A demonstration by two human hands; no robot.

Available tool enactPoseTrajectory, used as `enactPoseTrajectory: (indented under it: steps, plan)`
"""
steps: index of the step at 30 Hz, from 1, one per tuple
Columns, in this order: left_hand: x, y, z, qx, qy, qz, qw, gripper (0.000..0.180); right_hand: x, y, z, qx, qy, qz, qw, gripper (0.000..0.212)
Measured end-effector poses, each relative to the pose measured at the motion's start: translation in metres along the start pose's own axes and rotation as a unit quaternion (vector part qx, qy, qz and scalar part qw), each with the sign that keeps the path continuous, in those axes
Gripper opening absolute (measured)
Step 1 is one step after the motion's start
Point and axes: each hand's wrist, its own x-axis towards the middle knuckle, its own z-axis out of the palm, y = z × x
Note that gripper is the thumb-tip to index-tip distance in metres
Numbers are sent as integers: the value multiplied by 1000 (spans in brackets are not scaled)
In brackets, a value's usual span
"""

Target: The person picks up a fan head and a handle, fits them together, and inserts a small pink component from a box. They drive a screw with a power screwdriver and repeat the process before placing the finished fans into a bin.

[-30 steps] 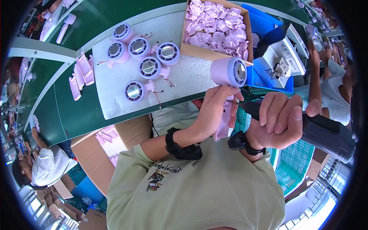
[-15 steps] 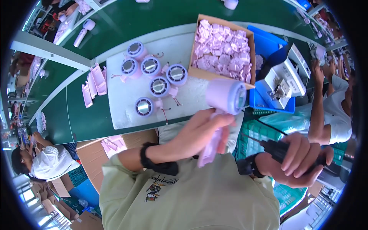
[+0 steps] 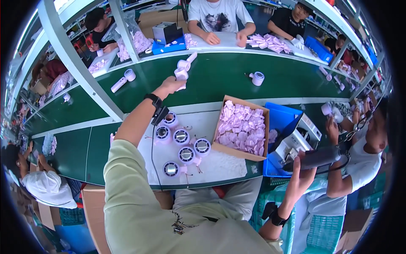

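Note:
My left hand [image 3: 172, 84] reaches far out over the green conveyor belt [image 3: 215, 78], its fingers closed around a lilac handheld fan [image 3: 181, 74]. Just beyond it, a second lilac fan [image 3: 184, 64] lies on the belt; the two nearly touch or overlap. My right hand [image 3: 301, 172], lower right, grips a black electric screwdriver [image 3: 316, 158] beside the blue bin [image 3: 284, 114]. Several lilac fan heads [image 3: 186, 154] with loose wires rest on a white mat [image 3: 228, 167] in front of me. Part of the mat is hidden behind my left sleeve.
An open cardboard box [image 3: 218, 146] of lilac plastic parts stands right of the fan heads. White cartons [image 3: 296, 142] sit in the blue bin. A grey frame post [image 3: 80, 63] rises at left. Other fans [image 3: 257, 78] lie on the belt. Co-workers sit across and at both sides.
My left hand has carried the fan from in front of my chest forward onto the belt. My right hand still holds the screwdriver, now beside the blue bin. The view has tilted up.

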Motion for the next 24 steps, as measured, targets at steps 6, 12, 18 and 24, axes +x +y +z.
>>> enactPoseTrajectory:
  steps: [6, 12, 18, 24]
  plan:
    - [-61, -47, -60, 146, 108, 97, 979, 50, -29, 4, 21, -115, 139, -215, 960, 30]
    - [-226, -72, -116, 237, 142, 19, 961, 40, -38, -18, 88, -104, -316, -113, 936, 31]
    - [-282, -118, -88, 276, 217, -7, 936, 38, -42, -26, 167, -230, -419, -371, 796, 47]
    - [-233, -138, -61, 438, 343, 14, 831, 51, -42, -19, 173, -255, -486, -359, 755, 50]
